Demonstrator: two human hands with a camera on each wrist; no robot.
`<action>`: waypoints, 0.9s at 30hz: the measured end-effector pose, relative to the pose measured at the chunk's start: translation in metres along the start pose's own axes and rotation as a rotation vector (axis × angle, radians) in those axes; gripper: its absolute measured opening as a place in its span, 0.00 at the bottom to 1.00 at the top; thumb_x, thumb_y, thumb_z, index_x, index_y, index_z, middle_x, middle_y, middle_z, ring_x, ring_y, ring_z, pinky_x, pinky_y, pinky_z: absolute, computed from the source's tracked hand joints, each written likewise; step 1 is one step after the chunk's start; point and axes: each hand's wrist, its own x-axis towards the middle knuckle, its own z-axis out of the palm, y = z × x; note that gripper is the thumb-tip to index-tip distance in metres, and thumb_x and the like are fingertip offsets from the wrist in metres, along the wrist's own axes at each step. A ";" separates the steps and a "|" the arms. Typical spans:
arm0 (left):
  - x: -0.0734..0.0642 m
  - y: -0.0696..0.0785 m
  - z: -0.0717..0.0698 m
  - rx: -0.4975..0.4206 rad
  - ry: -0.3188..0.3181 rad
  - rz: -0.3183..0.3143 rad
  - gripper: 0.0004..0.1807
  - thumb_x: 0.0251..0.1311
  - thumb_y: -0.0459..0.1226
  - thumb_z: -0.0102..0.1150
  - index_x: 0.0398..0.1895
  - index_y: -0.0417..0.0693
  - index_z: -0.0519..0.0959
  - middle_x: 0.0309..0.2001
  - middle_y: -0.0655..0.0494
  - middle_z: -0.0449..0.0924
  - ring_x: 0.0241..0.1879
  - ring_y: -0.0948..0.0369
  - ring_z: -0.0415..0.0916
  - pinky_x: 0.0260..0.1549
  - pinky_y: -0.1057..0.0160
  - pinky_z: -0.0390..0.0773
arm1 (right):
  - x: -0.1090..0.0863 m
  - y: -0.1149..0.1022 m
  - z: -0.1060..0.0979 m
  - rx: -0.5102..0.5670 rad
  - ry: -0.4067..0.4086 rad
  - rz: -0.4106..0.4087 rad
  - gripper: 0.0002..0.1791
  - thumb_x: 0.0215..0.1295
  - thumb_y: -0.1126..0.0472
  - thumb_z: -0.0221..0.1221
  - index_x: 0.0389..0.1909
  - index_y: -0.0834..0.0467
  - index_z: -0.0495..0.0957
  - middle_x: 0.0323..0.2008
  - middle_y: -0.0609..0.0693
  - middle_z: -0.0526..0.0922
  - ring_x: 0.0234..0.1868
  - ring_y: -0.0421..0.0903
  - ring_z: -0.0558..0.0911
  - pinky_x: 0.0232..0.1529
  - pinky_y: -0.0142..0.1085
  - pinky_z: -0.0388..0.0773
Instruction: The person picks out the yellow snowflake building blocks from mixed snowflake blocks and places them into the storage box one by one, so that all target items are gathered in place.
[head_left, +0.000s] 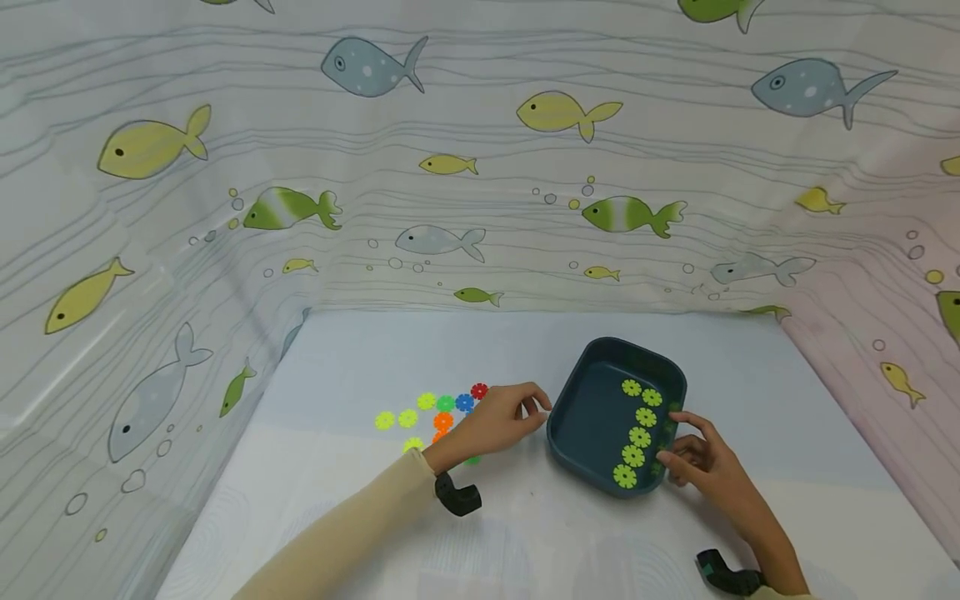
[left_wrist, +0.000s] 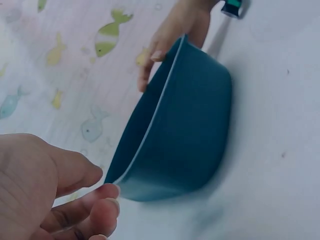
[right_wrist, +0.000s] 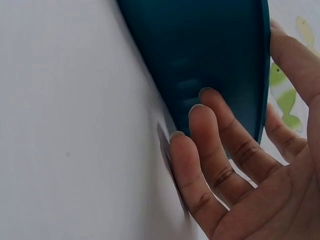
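A dark teal plastic bin (head_left: 588, 421) with rounded corners stands at the centre right, in front of me. Inside it, along the right side, runs a curved row of several yellow-green notched discs (head_left: 640, 437). My right hand (head_left: 701, 462) grips the bin's right wall, with thumb over the rim and fingers (right_wrist: 205, 125) along the outside. On the opposite side, my left hand (head_left: 506, 417) pinches the left rim, its thumb and index fingertips meeting at the edge in the left wrist view. The discs do not show in either wrist view.
Left of the bin, partly behind my left hand and wrist, lie more loose discs: yellow ones (head_left: 407, 418), orange (head_left: 443, 422), green (head_left: 446, 403), blue (head_left: 464, 402) and red (head_left: 479, 391). A fish-print curtain (head_left: 450, 200) surrounds the white table (head_left: 570, 542).
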 end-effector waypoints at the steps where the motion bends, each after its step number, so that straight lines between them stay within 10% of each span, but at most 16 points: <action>1: -0.004 -0.002 -0.002 -0.006 0.008 -0.007 0.06 0.72 0.37 0.61 0.48 0.50 0.82 0.34 0.63 0.83 0.22 0.65 0.72 0.24 0.68 0.75 | 0.000 0.000 0.000 -0.002 0.001 0.001 0.38 0.73 0.61 0.64 0.76 0.58 0.53 0.43 0.62 0.81 0.33 0.54 0.84 0.32 0.42 0.82; 27: -0.086 -0.070 -0.064 0.004 0.170 -0.153 0.09 0.70 0.37 0.64 0.50 0.45 0.82 0.39 0.60 0.81 0.22 0.63 0.71 0.22 0.66 0.72 | 0.002 0.005 -0.001 -0.009 0.000 -0.022 0.39 0.73 0.61 0.64 0.77 0.57 0.53 0.43 0.63 0.81 0.33 0.54 0.84 0.32 0.42 0.82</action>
